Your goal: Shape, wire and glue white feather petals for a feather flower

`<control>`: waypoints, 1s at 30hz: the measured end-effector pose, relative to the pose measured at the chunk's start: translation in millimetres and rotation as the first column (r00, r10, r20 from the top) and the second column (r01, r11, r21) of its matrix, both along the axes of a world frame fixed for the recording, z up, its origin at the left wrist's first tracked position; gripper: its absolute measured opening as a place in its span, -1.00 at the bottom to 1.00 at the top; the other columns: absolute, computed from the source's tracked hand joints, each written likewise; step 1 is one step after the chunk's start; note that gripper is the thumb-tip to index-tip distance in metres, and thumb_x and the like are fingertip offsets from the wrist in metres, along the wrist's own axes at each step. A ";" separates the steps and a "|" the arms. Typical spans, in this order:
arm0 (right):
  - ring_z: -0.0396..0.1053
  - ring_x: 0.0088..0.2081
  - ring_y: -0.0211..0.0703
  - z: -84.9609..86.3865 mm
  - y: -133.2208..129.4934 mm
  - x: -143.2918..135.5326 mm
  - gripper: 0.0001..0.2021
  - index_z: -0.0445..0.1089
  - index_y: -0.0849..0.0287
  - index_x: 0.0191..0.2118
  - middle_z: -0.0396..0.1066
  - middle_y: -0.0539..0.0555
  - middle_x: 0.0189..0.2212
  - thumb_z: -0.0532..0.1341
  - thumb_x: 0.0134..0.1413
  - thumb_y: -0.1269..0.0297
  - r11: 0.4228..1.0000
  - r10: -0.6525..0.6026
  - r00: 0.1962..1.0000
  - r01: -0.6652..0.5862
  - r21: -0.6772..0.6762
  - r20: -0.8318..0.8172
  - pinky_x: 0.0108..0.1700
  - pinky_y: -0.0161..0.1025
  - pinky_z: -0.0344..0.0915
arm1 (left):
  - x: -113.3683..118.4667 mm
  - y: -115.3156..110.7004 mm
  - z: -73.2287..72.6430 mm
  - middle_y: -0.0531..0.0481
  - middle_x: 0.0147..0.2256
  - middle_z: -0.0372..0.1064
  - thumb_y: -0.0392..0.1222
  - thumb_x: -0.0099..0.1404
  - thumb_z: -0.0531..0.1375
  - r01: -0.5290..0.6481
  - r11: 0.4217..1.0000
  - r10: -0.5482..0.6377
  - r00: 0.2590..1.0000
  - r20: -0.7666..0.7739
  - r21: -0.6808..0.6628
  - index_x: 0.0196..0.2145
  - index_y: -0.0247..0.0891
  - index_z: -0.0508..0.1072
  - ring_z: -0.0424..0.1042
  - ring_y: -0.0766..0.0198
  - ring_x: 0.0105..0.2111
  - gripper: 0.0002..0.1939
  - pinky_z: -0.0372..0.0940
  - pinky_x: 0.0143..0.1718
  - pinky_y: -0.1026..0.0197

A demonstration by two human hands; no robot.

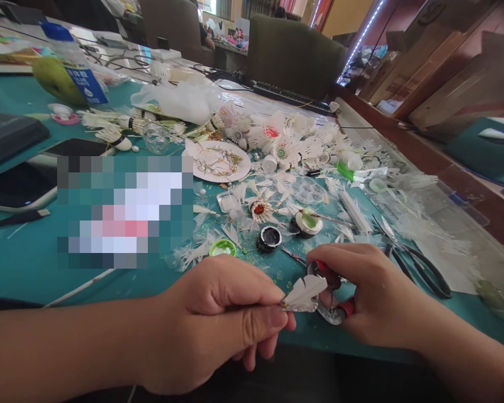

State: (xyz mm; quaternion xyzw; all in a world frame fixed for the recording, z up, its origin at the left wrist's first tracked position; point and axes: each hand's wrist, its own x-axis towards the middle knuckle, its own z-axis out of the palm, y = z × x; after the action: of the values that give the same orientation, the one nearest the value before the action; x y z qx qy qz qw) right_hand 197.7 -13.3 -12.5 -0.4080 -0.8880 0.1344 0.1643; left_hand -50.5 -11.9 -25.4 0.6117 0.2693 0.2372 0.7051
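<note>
Between thumb and forefinger, my left hand (231,308) pinches a small white feather piece (306,292), its cut, fanned end pointing right. Close beside it, my right hand (373,291) is wrapped round small metal scissors with red-padded handles (348,307). Their slim blades (293,256) seem to point up and left, apart from the feather. Just beyond the hands stand an open black pot (270,239), a green-smeared lid (222,248) and a pot of green paint (308,222) with a brush lying across it.
Shuttlecocks (285,145) and feather scraps heap up behind, beside a white paper plate (222,161) of wiry stems. Larger black-handled scissors (420,268) lie at right. Phones (17,184), a blurred-out patch and a blue-capped glue bottle (82,73) occupy the left.
</note>
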 end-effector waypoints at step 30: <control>0.39 0.16 0.45 11.7 73.0 104.9 -0.26 0.19 0.22 0.35 0.37 0.41 0.21 0.11 0.26 -0.22 0.663 -0.748 0.630 0.710 0.235 0.207 0.10 0.23 0.33 | -1.5 5.9 -12.2 0.03 -0.38 0.50 -0.06 0.35 0.38 -0.185 0.983 0.184 0.965 0.188 -0.017 -0.27 -0.05 0.76 0.48 0.40 -0.47 -0.87 0.45 -0.38 0.38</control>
State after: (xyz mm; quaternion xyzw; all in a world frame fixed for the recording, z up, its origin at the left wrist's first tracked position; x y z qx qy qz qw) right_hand 302.7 59.7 -0.8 -0.7357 -0.6668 -0.0629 0.1006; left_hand -52.1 -6.0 -37.5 0.5591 0.2568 0.3589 0.7019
